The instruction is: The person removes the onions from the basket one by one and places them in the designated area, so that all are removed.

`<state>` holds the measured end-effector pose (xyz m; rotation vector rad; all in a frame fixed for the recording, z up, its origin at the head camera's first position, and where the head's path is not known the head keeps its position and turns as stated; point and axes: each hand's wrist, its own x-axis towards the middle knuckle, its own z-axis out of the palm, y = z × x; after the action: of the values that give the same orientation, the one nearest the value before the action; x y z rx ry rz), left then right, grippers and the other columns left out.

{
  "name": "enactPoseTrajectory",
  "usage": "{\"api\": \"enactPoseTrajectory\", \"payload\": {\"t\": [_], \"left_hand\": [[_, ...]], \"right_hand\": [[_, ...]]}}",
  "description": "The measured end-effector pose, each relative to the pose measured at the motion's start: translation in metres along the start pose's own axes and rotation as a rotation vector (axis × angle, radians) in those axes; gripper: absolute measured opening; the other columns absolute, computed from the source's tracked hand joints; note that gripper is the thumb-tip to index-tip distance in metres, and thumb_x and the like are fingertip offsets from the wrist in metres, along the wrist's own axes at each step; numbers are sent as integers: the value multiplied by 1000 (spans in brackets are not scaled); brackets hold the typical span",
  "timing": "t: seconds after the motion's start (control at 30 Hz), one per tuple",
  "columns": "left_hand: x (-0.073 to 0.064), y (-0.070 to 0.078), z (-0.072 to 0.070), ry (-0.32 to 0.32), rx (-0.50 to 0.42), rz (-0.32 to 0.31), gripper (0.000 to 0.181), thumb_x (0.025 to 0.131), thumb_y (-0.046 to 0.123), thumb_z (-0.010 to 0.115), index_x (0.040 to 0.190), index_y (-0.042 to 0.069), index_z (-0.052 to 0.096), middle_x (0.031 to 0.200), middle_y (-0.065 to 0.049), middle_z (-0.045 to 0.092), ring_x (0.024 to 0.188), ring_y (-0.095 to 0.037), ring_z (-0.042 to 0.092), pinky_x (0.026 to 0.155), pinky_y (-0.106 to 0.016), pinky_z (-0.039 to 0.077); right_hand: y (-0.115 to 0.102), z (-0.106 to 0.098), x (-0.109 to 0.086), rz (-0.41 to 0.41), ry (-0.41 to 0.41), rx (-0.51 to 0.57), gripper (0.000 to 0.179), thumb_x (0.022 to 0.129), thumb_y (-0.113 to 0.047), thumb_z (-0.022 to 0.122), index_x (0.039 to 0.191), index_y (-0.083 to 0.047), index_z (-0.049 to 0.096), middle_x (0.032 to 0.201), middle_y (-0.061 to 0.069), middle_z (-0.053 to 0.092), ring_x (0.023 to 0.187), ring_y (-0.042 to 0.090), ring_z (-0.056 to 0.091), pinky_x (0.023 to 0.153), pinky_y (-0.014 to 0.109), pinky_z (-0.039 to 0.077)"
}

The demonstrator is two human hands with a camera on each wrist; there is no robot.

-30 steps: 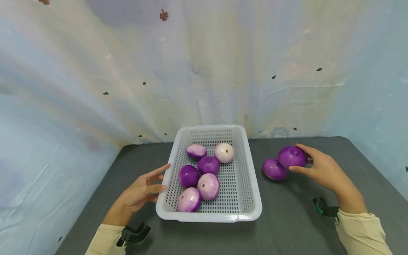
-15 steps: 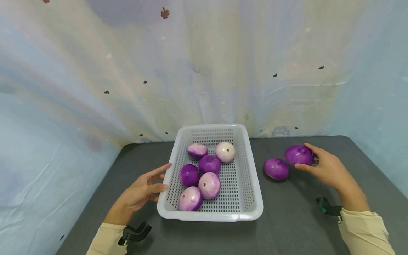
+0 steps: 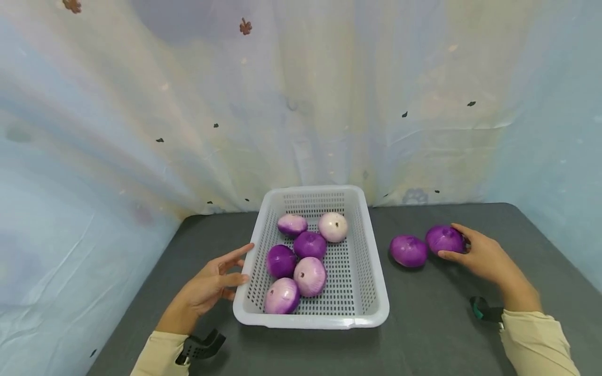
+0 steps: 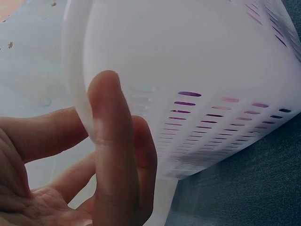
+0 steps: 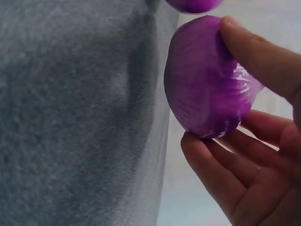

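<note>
My right hand [image 3: 484, 259] grips a purple onion [image 3: 444, 239] between thumb and fingers, low over the right side of the dark table; whether the onion touches the surface I cannot tell. Just left of it lies another purple onion [image 3: 408, 251]. In the right wrist view the held onion [image 5: 207, 80] has the thumb on one side and fingertips on the other. My left hand [image 3: 207, 287] rests against the left side of a white perforated plastic basket [image 3: 382, 292], fingers mostly straight. The left wrist view shows that hand's fingers [image 4: 115, 141] at the rim and outer wall.
Several onions lie in the basket, some dark purple [image 3: 310, 245], some pale [image 3: 333, 227]. The dark grey tabletop [image 3: 423, 334] extends on both sides. A patterned cloth curtain [image 3: 320, 104] hangs behind it. Black straps [image 3: 202, 345] sit at both wrists.
My right hand has carried its onion right, away from the other loose onion, then lowered it toward the table. My left hand stays at the basket.
</note>
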<state>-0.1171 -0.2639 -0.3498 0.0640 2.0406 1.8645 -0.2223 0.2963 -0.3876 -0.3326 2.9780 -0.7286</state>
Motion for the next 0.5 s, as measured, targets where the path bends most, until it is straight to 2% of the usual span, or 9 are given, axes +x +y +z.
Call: {"api": "enactPoseTrajectory", "payload": {"t": [0.27, 0.5], "left_hand": [[-1, 1, 0, 2, 4, 8, 77, 95, 10, 66, 159, 15, 24, 119, -11, 49, 104, -23, 69, 76, -43, 61], [0, -1, 1, 27, 6, -13, 77, 94, 10, 67, 159, 16, 26, 118, -10, 50, 104, -23, 69, 76, -44, 61]], "right_hand": [[0, 5, 3, 6, -14, -11, 94, 88, -54, 69, 148, 10, 34, 135, 45, 45, 119, 59, 49, 89, 68, 46], [2, 7, 2, -3, -22, -15, 93, 87, -53, 71, 146, 10, 36, 132, 45, 48, 119, 59, 51, 87, 67, 47]]}}
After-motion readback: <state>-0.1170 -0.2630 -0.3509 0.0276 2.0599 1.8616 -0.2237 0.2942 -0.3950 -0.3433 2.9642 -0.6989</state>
